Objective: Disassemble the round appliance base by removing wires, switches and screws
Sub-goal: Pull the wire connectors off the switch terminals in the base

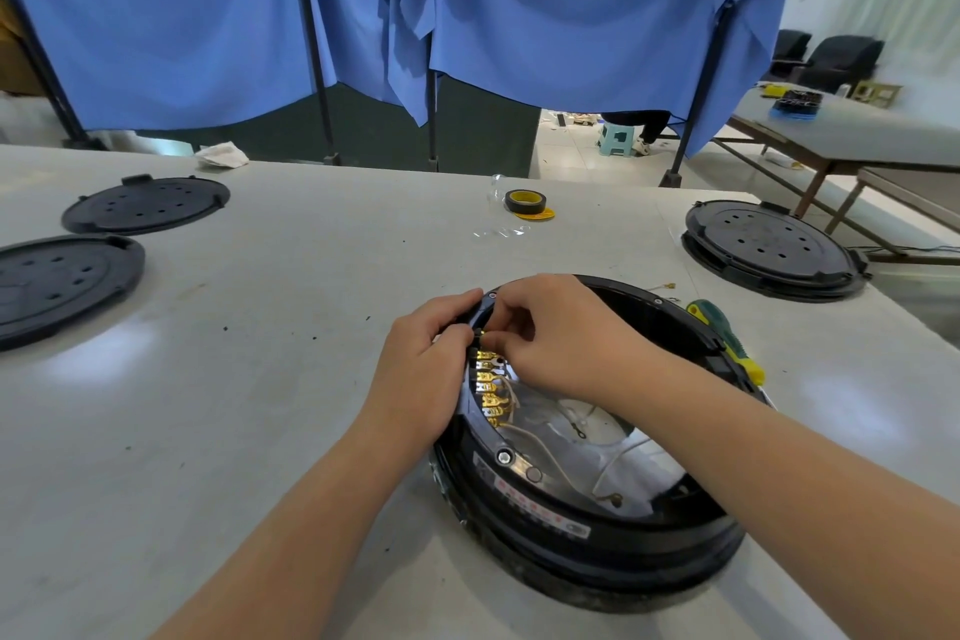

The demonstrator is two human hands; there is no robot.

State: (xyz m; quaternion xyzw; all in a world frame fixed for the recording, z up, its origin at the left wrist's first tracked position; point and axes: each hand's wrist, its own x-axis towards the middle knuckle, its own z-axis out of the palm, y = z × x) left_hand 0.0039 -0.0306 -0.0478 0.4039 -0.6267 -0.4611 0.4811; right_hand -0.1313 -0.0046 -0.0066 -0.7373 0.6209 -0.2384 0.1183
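Fingers of both hands pinch a brass terminal on the round base; its red label is unreadable.

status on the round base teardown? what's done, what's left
Done: the base lies open, and some white wires hang loose inside. In hand: left hand steadies the rim while the right hand pinches the top brass terminal. Left: the remaining row of terminals, rim screws; screwdriver lies idle.
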